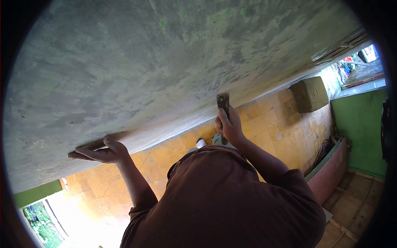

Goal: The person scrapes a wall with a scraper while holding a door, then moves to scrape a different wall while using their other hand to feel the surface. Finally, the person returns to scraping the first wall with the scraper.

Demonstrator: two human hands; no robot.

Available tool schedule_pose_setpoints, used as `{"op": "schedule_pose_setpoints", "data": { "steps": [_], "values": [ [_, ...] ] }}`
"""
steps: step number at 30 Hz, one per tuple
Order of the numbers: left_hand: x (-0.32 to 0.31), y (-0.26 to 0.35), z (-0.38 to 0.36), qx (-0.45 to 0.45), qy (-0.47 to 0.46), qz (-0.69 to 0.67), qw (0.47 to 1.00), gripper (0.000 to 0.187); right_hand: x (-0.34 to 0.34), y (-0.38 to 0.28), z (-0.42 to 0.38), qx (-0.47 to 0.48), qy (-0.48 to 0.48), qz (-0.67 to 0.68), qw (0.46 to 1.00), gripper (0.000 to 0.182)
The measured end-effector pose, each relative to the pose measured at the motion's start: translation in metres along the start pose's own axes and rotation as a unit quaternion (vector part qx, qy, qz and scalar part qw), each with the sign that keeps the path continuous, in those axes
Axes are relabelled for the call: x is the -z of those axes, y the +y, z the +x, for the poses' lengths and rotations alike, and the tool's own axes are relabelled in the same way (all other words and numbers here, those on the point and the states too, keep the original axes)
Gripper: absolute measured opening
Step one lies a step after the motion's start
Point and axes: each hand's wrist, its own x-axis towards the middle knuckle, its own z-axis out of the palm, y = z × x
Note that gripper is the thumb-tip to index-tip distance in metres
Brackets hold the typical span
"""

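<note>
A grey, patchy plastered wall (124,70) fills the upper part of the head view. My right hand (229,126) is closed round a flat scraper-like tool (223,101), its dark, stained blade pointing up near the wall. At the left, my left hand (103,153) is at the wall's surface with its fingers stretched out and its thumb raised. Between that thumb and the fingers lies a dark patch, and I cannot make out whether it is an object or a shadow.
Below lies an orange tiled floor (264,124). A brown box-like block (311,95) stands by the wall at the right. Further right are a green wall (359,128) and a long reddish panel (331,173). Bright openings show at the lower left and upper right.
</note>
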Motion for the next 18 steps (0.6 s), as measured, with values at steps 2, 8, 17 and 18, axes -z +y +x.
{"op": "schedule_pose_setpoints", "data": {
  "steps": [2,8,17,18],
  "values": [
    [-0.004,-0.001,-0.003,0.018,0.008,-0.001,1.000,0.080,-0.005,0.001,0.002,0.024,0.013,-0.002,1.000,0.019],
    [-0.009,-0.001,-0.002,0.007,0.025,0.004,1.000,0.081,0.018,0.011,-0.011,-0.004,0.020,-0.150,0.988,0.019],
    [-0.008,-0.003,-0.005,-0.001,0.027,0.007,1.000,0.079,0.003,0.002,-0.011,0.010,0.035,-0.063,0.997,0.020],
    [-0.009,-0.004,-0.005,0.000,0.025,0.009,1.000,0.078,0.007,0.010,-0.016,0.012,0.035,-0.060,0.998,0.020]
  ]
}}
